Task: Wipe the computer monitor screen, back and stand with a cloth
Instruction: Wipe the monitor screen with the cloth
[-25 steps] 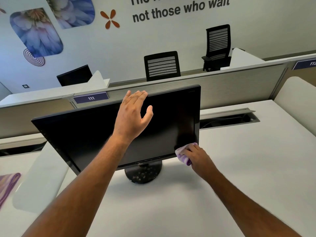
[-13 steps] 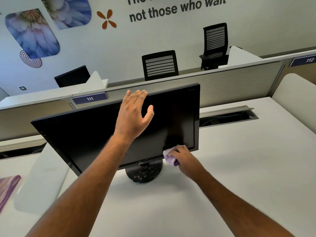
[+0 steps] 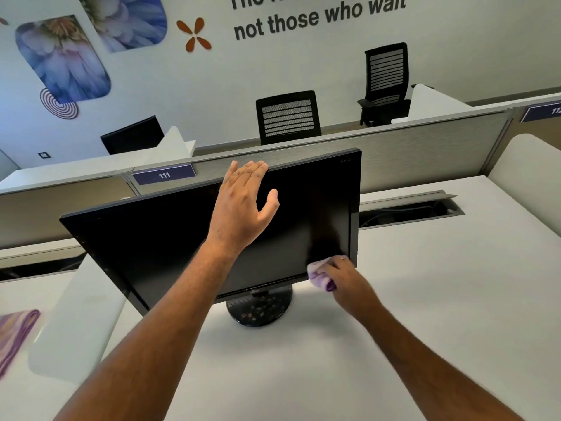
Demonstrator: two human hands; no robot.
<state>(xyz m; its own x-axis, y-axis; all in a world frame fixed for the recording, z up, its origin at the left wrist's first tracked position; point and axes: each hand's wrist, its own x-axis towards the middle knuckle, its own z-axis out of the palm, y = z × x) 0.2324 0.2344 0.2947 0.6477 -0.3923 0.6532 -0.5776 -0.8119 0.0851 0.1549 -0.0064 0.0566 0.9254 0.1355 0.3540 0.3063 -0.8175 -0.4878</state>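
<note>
- At the middle of the white desk point(image 3: 425, 299) stands the monitor point(image 3: 170, 238), upright on its round stand point(image 3: 259, 311), screen dark and facing us.
- At the screen's lower right corner we note the cloth point(image 3: 318, 273), a bunched lilac wad, pressed against the glass just above the bottom bezel.
- The right hand point(image 3: 343, 275) grips the cloth, fingers curled round it.
- The left hand point(image 3: 243, 205) lies flat on the upper screen, fingers straight and close together, tips reaching over the top edge, thumb spread apart; it holds nothing and, in our judgement, steadies the panel.
- Progress, as we judge it: the screen step is in hand, with the wipe at the lower right. Faint streaks show on the right part of the glass; we cannot tell how much of the screen is done.
- The stand shows pale specks and looks untouched. The back is hidden from us. Both appear to remain.
- Outward: a second purple cloth point(image 3: 15, 332) lies at the desk's left edge, well apart from the monitor. Behind runs a grey partition point(image 3: 425, 141) with a label reading 111 point(image 3: 164, 175); beyond it stand two black chairs point(image 3: 288, 117).
</note>
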